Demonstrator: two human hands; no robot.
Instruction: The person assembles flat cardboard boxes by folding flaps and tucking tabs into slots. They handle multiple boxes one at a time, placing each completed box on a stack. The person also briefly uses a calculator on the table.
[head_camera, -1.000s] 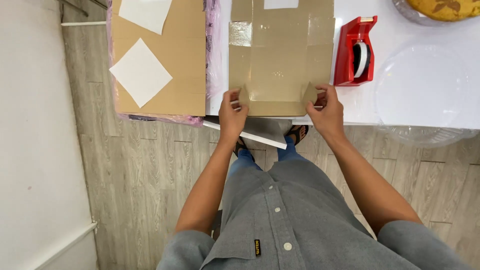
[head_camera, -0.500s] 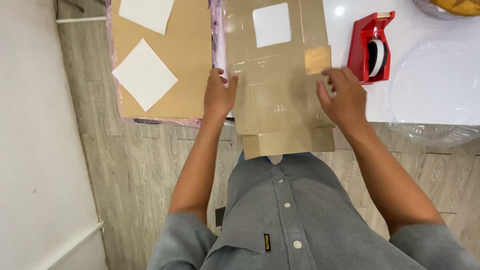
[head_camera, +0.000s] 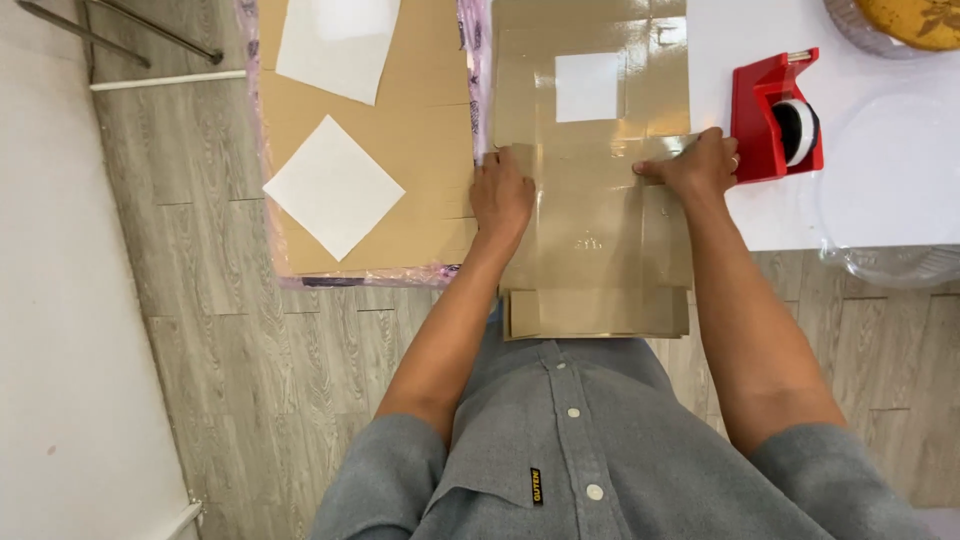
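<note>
A flattened glossy brown cardboard box lies on the edge of a white table and overhangs it toward me. My left hand presses flat on its left side, fingers curled on a folded flap. My right hand presses on its right side along a crease, close to a red tape dispenser. A white square label sits on the box's far part.
A stack of brown cardboard sheets in pink-edged plastic wrap lies to the left, with white paper squares on top. A clear plastic container sits at the table's right edge. Grey wood-look floor lies below, with a white wall at left.
The box has slid toward me and now overhangs the table edge. Both hands moved from its near end up onto its middle, pressing it down.
</note>
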